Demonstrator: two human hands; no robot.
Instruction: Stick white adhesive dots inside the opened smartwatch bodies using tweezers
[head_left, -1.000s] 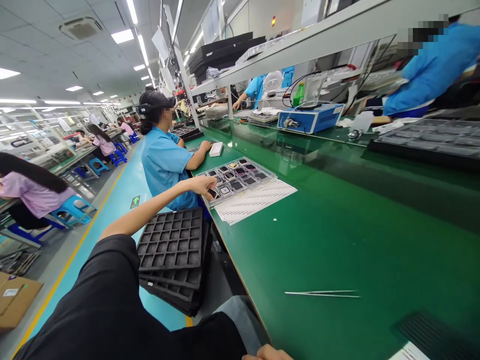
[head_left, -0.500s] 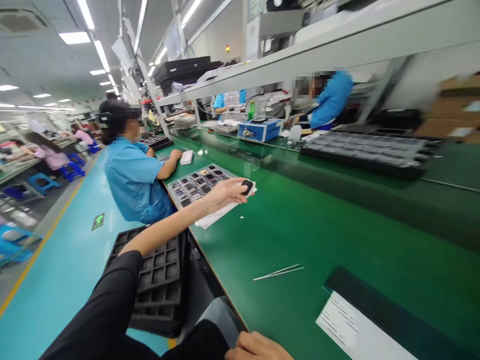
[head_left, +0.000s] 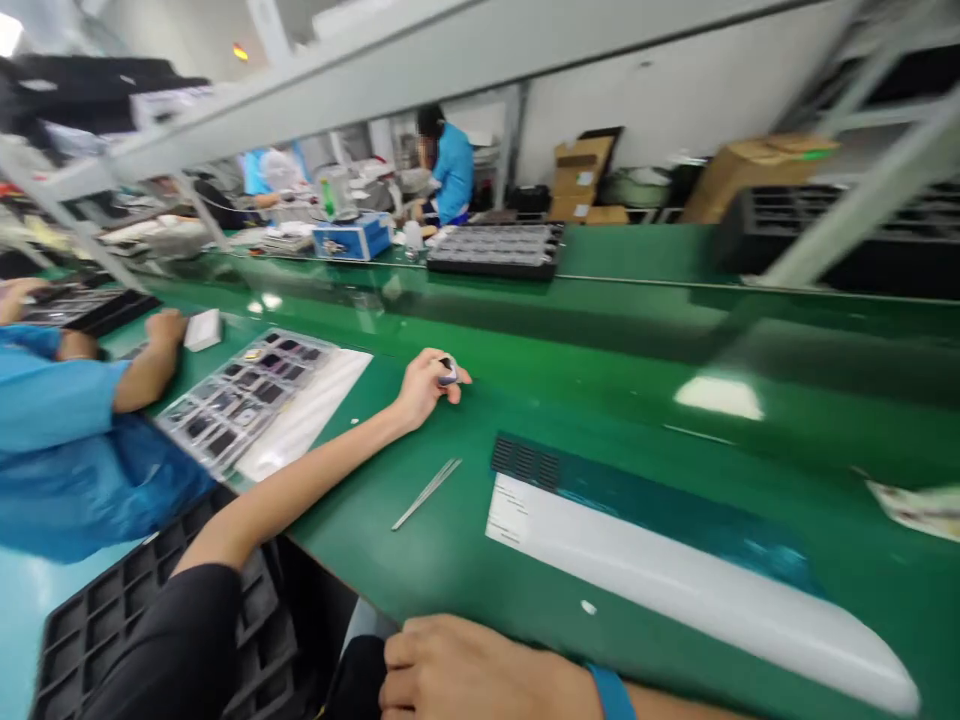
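One small dark part (head_left: 448, 371) is out of the clear compartment tray (head_left: 247, 385), pinched in the left hand (head_left: 427, 385) over the green bench (head_left: 600, 400), while the empty right hand (head_left: 465, 668) rests curled at its near edge

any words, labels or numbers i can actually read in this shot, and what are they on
Nothing reads clearly; the frame is motion-blurred.
White paper sheet by the dark tray: printed lines at its left end, too blurred to read.
Sheet under the clear parts tray: print not visible.
Blue box across the belt: front markings too small.
Cardboard boxes at the back: labels illegible.
Small part in the left hand: no legible marking.
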